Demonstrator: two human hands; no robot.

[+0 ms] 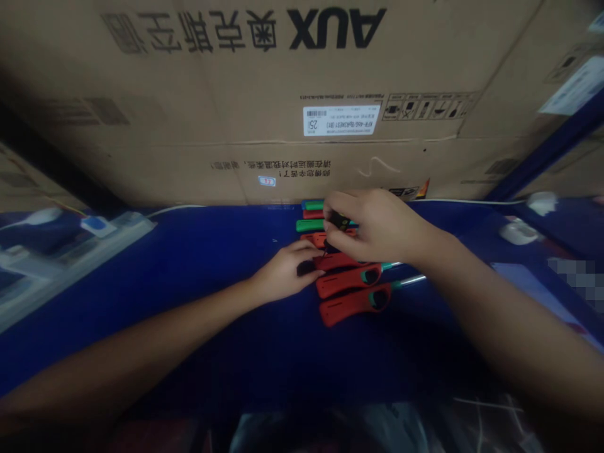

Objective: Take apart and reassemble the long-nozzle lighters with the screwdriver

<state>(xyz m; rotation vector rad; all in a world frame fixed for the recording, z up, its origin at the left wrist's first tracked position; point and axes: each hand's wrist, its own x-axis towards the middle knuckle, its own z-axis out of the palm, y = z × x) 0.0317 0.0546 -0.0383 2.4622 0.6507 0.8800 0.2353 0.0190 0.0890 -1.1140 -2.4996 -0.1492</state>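
Cardboard point(226, 94) behind red lighters point(348, 306) reads upside-down "AUX" point(337, 28).

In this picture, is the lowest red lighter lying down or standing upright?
Lying down. The red lighter rests lengthwise on the blue table, its handle and metal tube stretched out sideways.

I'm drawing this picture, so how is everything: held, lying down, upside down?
Right hand: closed around a dark tool.
Left hand: fingers at a red lighter, grip unclear.
Nearest red lighter: lying down, metal stem showing.
Green lighter: lying down, partly hidden.
Cardboard: printing upside down.
White label: stuck on, upside down.
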